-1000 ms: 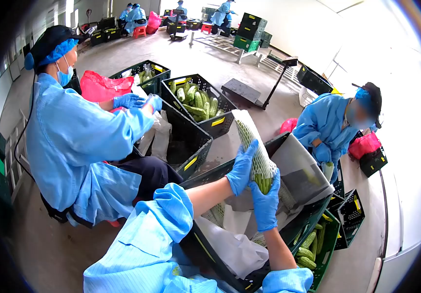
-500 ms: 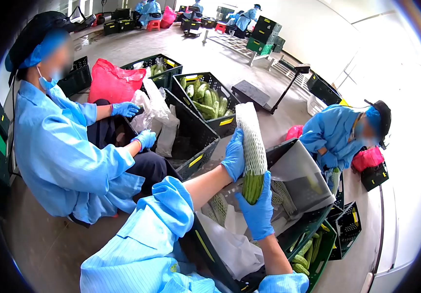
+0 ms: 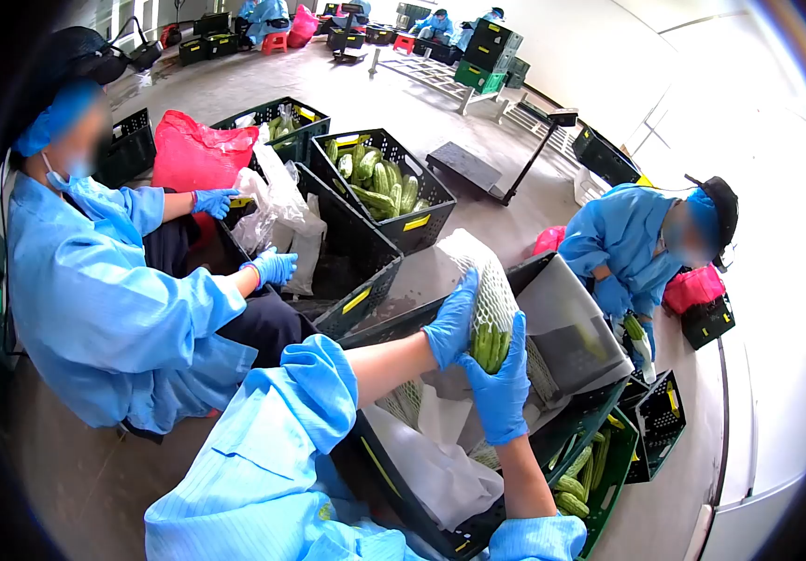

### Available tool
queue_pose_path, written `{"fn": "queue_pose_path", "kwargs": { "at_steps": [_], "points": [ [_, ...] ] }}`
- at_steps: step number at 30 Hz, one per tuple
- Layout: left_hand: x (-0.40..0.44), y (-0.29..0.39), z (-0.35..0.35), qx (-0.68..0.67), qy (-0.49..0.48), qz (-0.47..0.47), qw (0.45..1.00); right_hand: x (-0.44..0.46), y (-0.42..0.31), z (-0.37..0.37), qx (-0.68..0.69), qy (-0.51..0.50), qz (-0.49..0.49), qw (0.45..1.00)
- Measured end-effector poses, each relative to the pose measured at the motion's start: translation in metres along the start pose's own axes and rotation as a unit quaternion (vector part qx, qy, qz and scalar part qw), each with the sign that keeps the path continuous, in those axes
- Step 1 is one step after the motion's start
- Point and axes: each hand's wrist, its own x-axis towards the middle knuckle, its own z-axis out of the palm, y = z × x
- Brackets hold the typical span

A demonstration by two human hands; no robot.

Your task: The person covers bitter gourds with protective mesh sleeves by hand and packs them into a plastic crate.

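Observation:
Over the lined crate I hold a ridged green bitter melon (image 3: 491,346), its far part covered by a white foam net sleeve (image 3: 479,266). My left hand (image 3: 452,323), in a blue glove, is closed around the netted side. My right hand (image 3: 500,393), gloved too, grips the bare near end from below and the right. The dark crate (image 3: 384,467) beneath has a pale liner (image 3: 449,477), and a netted melon (image 3: 406,402) lies partly hidden inside it.
A crate of bare melons (image 3: 571,491) stands at lower right, another melon crate (image 3: 379,182) ahead. On the left sits a co-worker (image 3: 113,299) beside plastic bags (image 3: 281,215); a second co-worker (image 3: 622,243) bends over at right. A platform scale (image 3: 468,168) stands beyond.
The melon's far end has tipped away and lower, so it looks shorter. My left hand has slid nearer my right. The left co-worker's hands have opened; the view has shifted slightly.

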Motion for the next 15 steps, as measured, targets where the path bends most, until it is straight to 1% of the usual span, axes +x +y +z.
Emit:
{"fn": "queue_pose_path", "kwargs": {
  "at_steps": [3,4,7,8,11,14,15],
  "points": [
    [-0.008,0.012,0.003,0.066,0.026,0.023,0.997,0.001,0.002,-0.001,0.018,-0.006,-0.018,1.000],
    [-0.007,0.013,0.006,0.059,0.037,0.043,0.997,0.001,0.003,-0.001,0.007,0.009,-0.043,0.999],
    [-0.010,0.027,0.012,0.036,-0.002,0.021,0.999,0.002,0.008,-0.005,0.049,-0.021,-0.045,0.998],
    [-0.013,0.029,0.016,0.033,-0.006,0.014,0.999,0.002,0.012,-0.005,0.026,-0.018,-0.067,0.997],
    [-0.019,0.027,0.024,0.066,-0.006,-0.003,0.998,0.000,0.001,-0.010,0.032,-0.050,0.015,0.998],
    [-0.014,0.018,0.018,0.099,0.017,0.020,0.995,0.000,0.011,-0.010,0.048,-0.046,0.070,0.995],
    [-0.016,0.014,0.018,0.113,0.018,0.010,0.993,0.001,0.014,-0.011,0.045,-0.046,0.077,0.995]
  ]
}}
